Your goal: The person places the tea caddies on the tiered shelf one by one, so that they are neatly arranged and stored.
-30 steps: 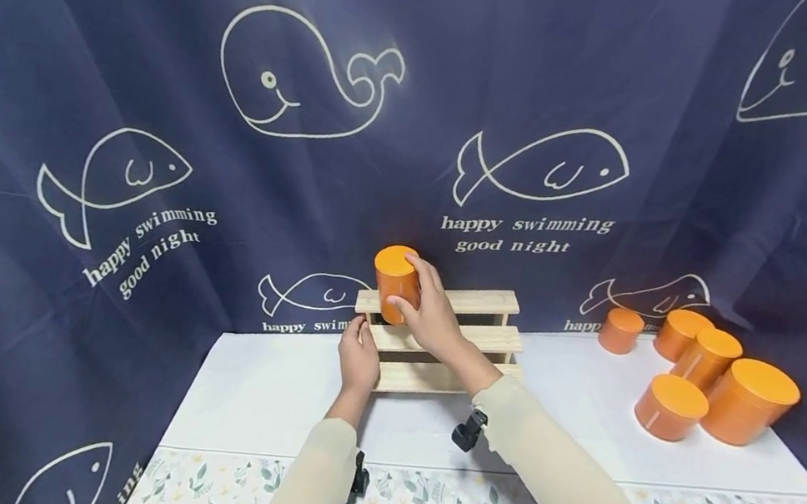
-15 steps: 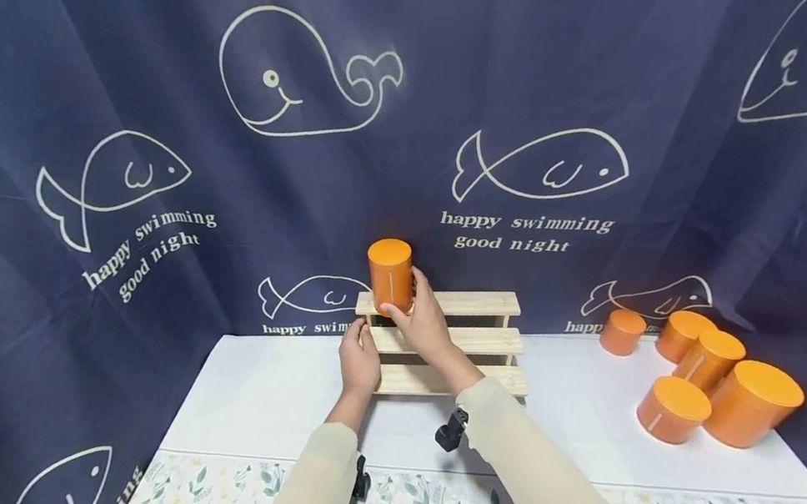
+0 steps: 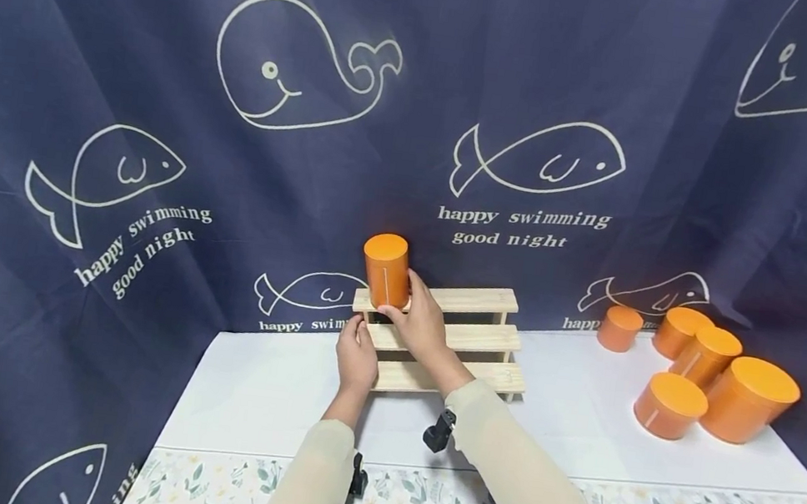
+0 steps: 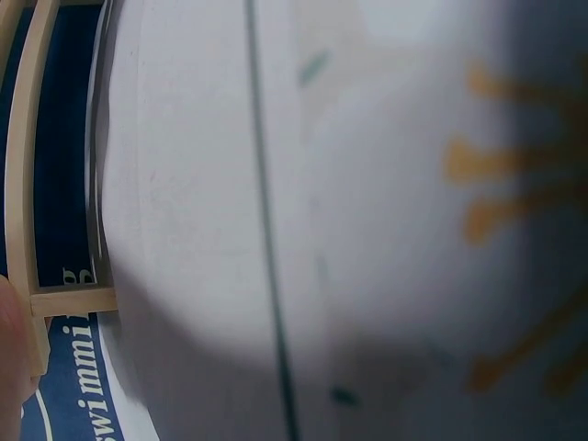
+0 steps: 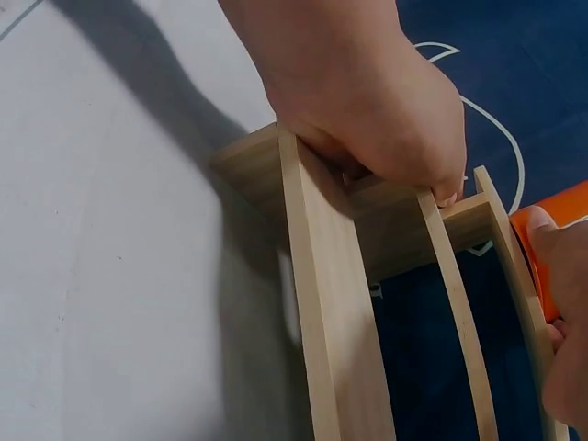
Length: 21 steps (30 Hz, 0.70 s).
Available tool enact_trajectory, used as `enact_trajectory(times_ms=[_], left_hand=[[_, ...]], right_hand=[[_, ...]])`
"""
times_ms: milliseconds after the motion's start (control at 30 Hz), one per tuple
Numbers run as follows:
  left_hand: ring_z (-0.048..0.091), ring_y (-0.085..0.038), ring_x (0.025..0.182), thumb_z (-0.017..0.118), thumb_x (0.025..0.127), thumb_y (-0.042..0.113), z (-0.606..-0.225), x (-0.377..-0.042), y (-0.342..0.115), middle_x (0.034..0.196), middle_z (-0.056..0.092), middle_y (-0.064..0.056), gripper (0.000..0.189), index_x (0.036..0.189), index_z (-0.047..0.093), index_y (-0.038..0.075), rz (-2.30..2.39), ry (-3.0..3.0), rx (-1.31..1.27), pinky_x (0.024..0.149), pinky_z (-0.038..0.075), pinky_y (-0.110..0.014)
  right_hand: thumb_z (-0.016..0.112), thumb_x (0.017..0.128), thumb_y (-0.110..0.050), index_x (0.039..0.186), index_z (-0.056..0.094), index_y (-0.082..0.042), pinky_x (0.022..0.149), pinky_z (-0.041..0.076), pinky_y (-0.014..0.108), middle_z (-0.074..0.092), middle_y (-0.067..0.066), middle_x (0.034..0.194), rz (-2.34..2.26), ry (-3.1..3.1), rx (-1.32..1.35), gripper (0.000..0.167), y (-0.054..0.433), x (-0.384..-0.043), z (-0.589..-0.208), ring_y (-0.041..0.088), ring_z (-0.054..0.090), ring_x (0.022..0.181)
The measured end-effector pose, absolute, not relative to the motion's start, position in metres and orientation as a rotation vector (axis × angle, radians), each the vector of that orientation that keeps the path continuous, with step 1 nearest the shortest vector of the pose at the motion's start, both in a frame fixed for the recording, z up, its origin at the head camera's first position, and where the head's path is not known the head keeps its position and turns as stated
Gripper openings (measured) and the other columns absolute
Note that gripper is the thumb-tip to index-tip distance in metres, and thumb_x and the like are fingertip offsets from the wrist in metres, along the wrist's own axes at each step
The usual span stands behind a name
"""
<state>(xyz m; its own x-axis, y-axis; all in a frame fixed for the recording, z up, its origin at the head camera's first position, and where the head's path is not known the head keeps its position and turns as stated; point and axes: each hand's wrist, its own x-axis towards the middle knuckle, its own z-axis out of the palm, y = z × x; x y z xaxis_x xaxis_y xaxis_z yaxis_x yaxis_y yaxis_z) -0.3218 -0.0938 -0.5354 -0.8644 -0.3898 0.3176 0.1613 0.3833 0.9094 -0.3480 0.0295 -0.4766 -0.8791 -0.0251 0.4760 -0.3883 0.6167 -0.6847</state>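
A tall orange cylindrical canister [image 3: 388, 271] with a lid stands upright at the left end of the top step of a three-step wooden rack [image 3: 476, 338]. My right hand [image 3: 427, 322] grips it from the right side, low down, thumb in front. The right wrist view shows only part of this canister [image 5: 565, 209] at the edge of the top board. My left hand [image 3: 357, 357] holds the left side of the rack; its fingers curl over the side frame in the right wrist view. The left wrist view shows just a sliver of that hand [image 4: 13, 344] beside the rack.
Several more orange canisters of different sizes, among them a large one [image 3: 749, 404] and a small one [image 3: 619, 329], stand on the right of the white tabletop [image 3: 257, 394]. A dark blue curtain [image 3: 351, 187] hangs close behind the rack. Flowered cloth [image 3: 208, 489] covers the front.
The canister has shifted slightly left and turned, so a pale vertical line on its side now faces me. My right hand slid down and left with it. The left hand stays on the rack.
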Motion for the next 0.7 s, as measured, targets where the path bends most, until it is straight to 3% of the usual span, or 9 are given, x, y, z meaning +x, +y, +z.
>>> enact_trajectory(times_ms=[300,700], left_hand=[[0.058,-0.044,0.138,0.047,0.110,0.009,-0.5337,-0.3195,-0.0957,0.136,0.065,-0.031,0.034,0.135,0.062,-0.010,-1.502,-2.142,0.207,0.121,0.046,-0.057],[0.059,-0.043,0.137,0.046,0.111,0.009,-0.5326,-0.3183,-0.0919,0.136,0.065,-0.029,0.034,0.136,0.061,-0.008,-1.534,-2.142,0.186,0.119,0.048,-0.056]], right_hand=[[0.089,0.082,-0.037,0.157,0.044,-0.001,0.104,0.059,0.050,0.065,0.019,0.146,1.065,-2.404,0.313,0.094,0.0245,-0.3475,-0.4766,0.034,0.069,0.125],[0.081,0.094,-0.038,0.165,0.030,-0.001,0.112,0.055,0.051,0.049,0.020,0.162,0.996,-2.448,0.308,0.095,0.0253,-0.3452,-0.4833,0.038,0.058,0.141]])
